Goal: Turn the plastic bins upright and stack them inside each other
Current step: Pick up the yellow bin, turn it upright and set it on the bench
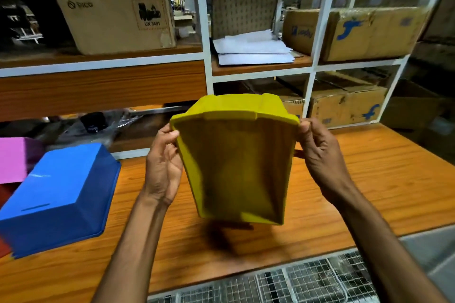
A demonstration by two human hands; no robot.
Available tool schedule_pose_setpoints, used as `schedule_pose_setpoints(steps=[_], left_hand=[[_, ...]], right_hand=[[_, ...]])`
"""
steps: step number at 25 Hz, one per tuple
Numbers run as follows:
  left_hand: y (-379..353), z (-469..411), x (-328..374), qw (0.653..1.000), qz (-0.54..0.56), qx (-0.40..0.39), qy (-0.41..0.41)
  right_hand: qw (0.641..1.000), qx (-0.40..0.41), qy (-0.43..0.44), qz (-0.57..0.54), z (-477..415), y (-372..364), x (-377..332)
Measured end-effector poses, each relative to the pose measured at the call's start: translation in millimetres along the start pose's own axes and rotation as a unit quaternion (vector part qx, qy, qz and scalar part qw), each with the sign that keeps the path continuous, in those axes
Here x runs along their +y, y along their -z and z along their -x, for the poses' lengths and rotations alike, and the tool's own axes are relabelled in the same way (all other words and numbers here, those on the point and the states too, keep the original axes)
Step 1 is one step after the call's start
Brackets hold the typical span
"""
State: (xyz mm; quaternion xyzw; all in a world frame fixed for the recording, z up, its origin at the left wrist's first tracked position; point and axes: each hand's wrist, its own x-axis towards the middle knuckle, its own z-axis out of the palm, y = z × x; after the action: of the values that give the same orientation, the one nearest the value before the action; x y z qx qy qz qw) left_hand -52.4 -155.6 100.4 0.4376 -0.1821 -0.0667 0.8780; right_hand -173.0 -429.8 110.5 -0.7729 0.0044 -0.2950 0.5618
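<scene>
Yellow bin (pixel 236 162): plastic, held in the air between both hands above the wooden table (pixel 369 179). Tipped so its open mouth faces the camera; the inside walls and floor show. Its wide rim is uppermost, its narrower end hangs low, just clear of the tabletop, with a dark shadow under it.

Left hand (pixel 163 167): closed on the bin's left rim, thumb hooked over the top corner, palm along the outer wall.

Right hand (pixel 317 152): closed on the bin's right rim, thumb pressed on the top corner, fingers curled behind the wall.

Blue bin (pixel 59 199): plastic, well to the left of the left hand, lying mouth-down on the table, its flat base tilted up towards the camera. Apart from the yellow bin.

Pink bin (pixel 13 160): beyond the blue bin, at the left edge, only partly in view; which way up it sits cannot be told.

White shelf unit (pixel 205 32): beyond both hands, behind the table. Holds cardboard boxes (pixel 354 32) above the right hand and a stack of white papers (pixel 253 49) directly above the yellow bin.

Wire mesh (pixel 295 283): below the right forearm, at the near edge of the table.
</scene>
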Motion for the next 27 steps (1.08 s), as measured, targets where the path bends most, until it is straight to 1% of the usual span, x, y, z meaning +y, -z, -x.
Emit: schedule_pose_setpoints(steps=[1,2,3,4,5,6,7,9,10,12,13,14,15,16,18,19,20,21,23,25,27], left_hand=[[5,0,1,1.000,0.007,-0.011,0.004],[8,0,1,1.000,0.005,-0.014,0.010],[9,0,1,1.000,-0.006,-0.012,0.013],[9,0,2,1.000,-0.020,-0.014,0.015],[6,1,3,0.999,-0.036,-0.022,0.015],[2,2,5,0.998,-0.050,-0.037,0.013],[-1,3,7,0.996,-0.070,-0.059,0.012],[-2,7,3,0.982,-0.161,-0.098,0.019],[1,12,-5,0.970,-0.219,-0.099,0.025],[8,26,-30,0.949,-0.309,-0.061,0.033],[10,34,-44,0.941,-0.335,-0.040,0.030],[10,40,-55,0.938,-0.344,-0.019,0.025],[10,44,-63,0.938,-0.345,0.004,0.020],[10,45,-68,0.942,-0.336,0.026,0.012],[11,45,-68,0.950,-0.306,0.063,-0.012],[12,44,-66,0.951,-0.299,0.079,-0.025],[15,42,-64,0.951,-0.295,0.090,-0.038],[18,40,-62,0.951,-0.293,0.093,-0.045],[22,40,-62,0.958,-0.275,0.080,-0.034],[23,42,-67,0.967,-0.243,0.082,0.000],[22,44,-75,0.969,-0.223,0.096,0.034]], right_hand=[[0.999,-0.025,-0.016,-0.033,5,1,-1],[0.996,-0.066,-0.021,-0.047,11,5,-3],[0.994,-0.107,-0.017,-0.023,17,8,-6],[0.991,-0.133,-0.015,0.029,22,10,-6],[0.988,-0.129,-0.015,0.082,25,10,-4],[0.988,-0.098,-0.012,0.120,26,9,-2],[0.989,-0.049,-0.008,0.139,27,7,0],[0.989,0.068,-0.010,0.134,27,4,1],[0.985,0.120,-0.017,0.123,27,2,0],[0.977,0.192,-0.034,0.090,25,-3,1],[0.975,0.208,-0.046,0.065,24,-5,2],[0.975,0.208,-0.060,0.042,23,-7,2],[0.979,0.192,-0.071,0.025,23,-7,2],[0.984,0.159,-0.084,0.012,26,-4,1],[0.990,0.049,-0.133,-0.003,38,7,-5],[0.985,-0.009,-0.170,-0.008,47,12,-8],[0.979,-0.051,-0.194,-0.019,57,14,-8],[0.976,-0.065,-0.205,-0.036,66,15,-7],[0.977,-0.036,-0.205,-0.053,78,13,-5],[0.981,-0.022,-0.183,-0.054,82,11,-7],[0.980,-0.038,-0.173,-0.089,85,14,-9]])
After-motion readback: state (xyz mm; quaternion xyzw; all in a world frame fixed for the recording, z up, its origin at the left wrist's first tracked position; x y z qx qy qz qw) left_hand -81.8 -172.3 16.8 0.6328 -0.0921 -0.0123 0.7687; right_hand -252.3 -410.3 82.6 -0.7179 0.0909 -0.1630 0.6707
